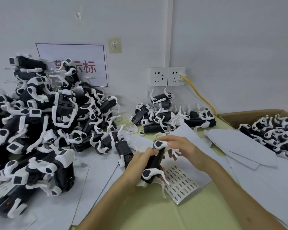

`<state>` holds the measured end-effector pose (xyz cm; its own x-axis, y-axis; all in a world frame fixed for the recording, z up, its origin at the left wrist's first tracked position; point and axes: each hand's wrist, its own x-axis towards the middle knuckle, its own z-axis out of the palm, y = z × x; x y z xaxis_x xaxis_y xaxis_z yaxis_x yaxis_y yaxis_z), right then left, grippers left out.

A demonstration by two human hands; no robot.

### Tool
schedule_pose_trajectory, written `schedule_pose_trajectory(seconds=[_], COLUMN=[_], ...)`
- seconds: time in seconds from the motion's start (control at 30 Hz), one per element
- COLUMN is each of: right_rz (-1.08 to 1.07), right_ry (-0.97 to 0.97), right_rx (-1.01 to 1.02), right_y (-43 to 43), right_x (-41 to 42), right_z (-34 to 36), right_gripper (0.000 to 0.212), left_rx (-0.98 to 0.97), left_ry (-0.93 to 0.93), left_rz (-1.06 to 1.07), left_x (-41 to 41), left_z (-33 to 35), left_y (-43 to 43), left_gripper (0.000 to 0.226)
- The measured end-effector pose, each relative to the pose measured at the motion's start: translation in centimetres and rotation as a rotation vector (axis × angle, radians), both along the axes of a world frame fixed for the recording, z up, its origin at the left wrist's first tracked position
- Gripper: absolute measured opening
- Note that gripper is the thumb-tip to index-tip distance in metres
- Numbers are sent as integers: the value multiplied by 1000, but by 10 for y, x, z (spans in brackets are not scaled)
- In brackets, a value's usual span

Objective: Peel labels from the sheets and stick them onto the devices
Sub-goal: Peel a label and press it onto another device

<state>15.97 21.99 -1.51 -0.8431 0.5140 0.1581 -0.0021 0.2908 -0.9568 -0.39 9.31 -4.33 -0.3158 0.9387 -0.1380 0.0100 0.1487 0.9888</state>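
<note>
Between both hands [158, 155], device [154, 161], gripped

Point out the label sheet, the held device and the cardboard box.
label sheet [181, 184], head view, on its printed rows.
held device [154, 162], head view, on its black body.
cardboard box [249, 113], head view, on its back rim.

Both bare forearms come in from the bottom edge and meet mid-frame. The left forearm [106, 198] angles up and to the right. The left hand [140, 161] is palm-in, fingers curled round the body of a device [154, 161], gripping it tilted. The right forearm [231, 188] angles up and to the left from the lower right. The right hand [178, 146] sits above the left, wrist bent, thumb and index finger pinching the device's upper end, other fingers loosely curled beneath.
</note>
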Motion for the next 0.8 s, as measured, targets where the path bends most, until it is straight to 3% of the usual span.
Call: schedule_pose_trajectory(seconds=[0.17,0.23,0.33,0.47,0.6,0.67,0.73,0.8], right_rz=[78,104,99,-2,-250,-301,-189,-146], right_ry=[23,33,25,113,333,658,973,999], right_rx=[-28,-29,-16,-86,-275,-581,-871,-935], right_y=[-4,-3,-1,5,18,27,37,43], right_x=[-3,-5,-5,1,15,27,41,47], right_z=[-4,-6,-7,-3,9,14,14,12], right_gripper=[53,52,48,43,34,28,41,63], left_rx=[-92,-77,-15,59,478,536,442,201], left_ry=[12,80,-166,79,168,402,812,1157], left_rz=[-208,-235,-315,-123,235,360,495,498], left_x=[-9,-12,-15,-4,3,3,-1,-6], left_z=[5,4,3,8,18,19,17,15], left_y=[0,10,10,4,-10,-13,-13,-12], left_gripper=[29,41,51,57,33,20,7,19])
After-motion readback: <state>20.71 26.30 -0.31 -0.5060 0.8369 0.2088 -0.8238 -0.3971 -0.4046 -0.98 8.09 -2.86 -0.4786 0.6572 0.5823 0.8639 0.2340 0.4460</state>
